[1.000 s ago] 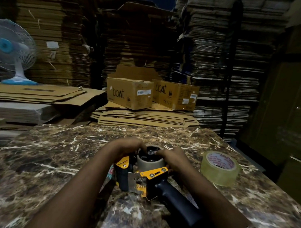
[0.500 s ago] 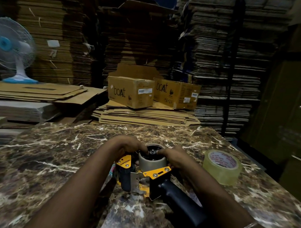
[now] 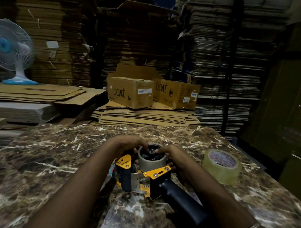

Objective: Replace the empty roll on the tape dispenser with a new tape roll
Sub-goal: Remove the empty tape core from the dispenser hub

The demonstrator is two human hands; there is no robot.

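A yellow and black tape dispenser (image 3: 144, 178) lies on its side on the marble table (image 3: 50, 161), its black handle pointing toward me. On its hub sits the empty grey cardboard roll (image 3: 151, 162). My left hand (image 3: 128, 145) and my right hand (image 3: 172, 155) grip that roll from either side, fingertips hooked over its top rim. A new roll of clear tape (image 3: 221, 165) with a red-printed core lies flat on the table to the right, untouched.
Two "boat" cartons (image 3: 130, 92) sit on flattened cardboard behind the table. Tall stacks of cardboard sheets fill the background. A blue and white fan (image 3: 12, 51) stands at far left. The table's right edge runs close beside the new roll.
The camera view has shifted slightly. Both hands stay clasped on the empty roll, which looks a little higher on the hub than before.
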